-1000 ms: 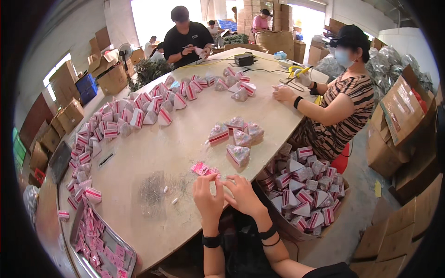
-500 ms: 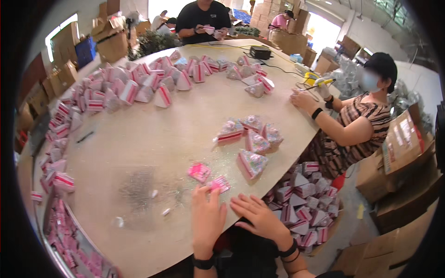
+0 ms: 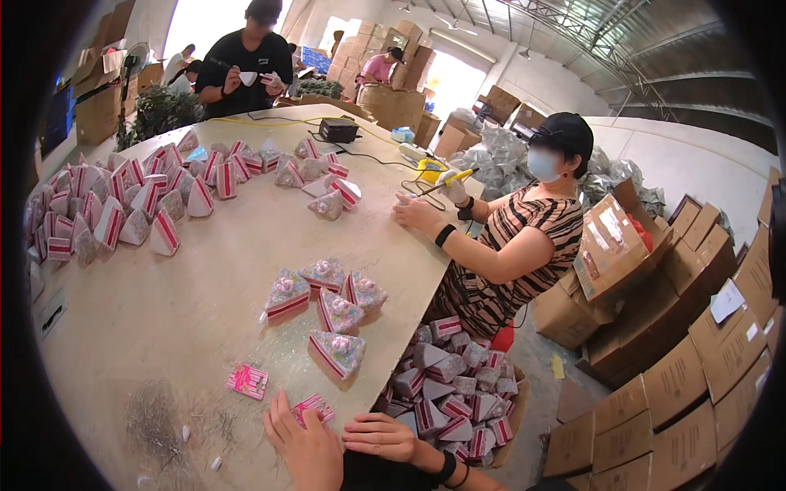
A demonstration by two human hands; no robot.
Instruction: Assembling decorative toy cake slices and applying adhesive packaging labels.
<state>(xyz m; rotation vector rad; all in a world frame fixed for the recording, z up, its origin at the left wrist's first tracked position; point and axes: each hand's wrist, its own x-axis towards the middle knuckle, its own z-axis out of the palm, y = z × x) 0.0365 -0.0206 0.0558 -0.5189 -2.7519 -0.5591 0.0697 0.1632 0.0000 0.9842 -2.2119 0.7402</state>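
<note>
My left hand (image 3: 304, 448) rests low on the table, fingers stretched out, its fingertips beside a small pile of pink printed cards (image 3: 313, 410). A second pile of pink cards (image 3: 247, 381) lies just beyond. At the table's near edge is my right hand (image 3: 383, 439), flat with fingers extended, close to the left and holding nothing visible. Farther up the table stand several decorated toy cake slices (image 3: 337, 353), white and pastel on top with pink-and-red striped sides.
Many plainer cake slices (image 3: 106, 222) crowd the table's far left; more fill a box (image 3: 458, 401) beside the right edge. Thin wire-like pieces (image 3: 155, 421) lie at the near left. A masked co-worker (image 3: 524, 221) holds a yellow-handled tool. Another person (image 3: 246, 74) stands across the table.
The view has swung right and up, so the table shifts left and lower in the picture. My hands have come closer together. The cards and slices keep their places on the table.
</note>
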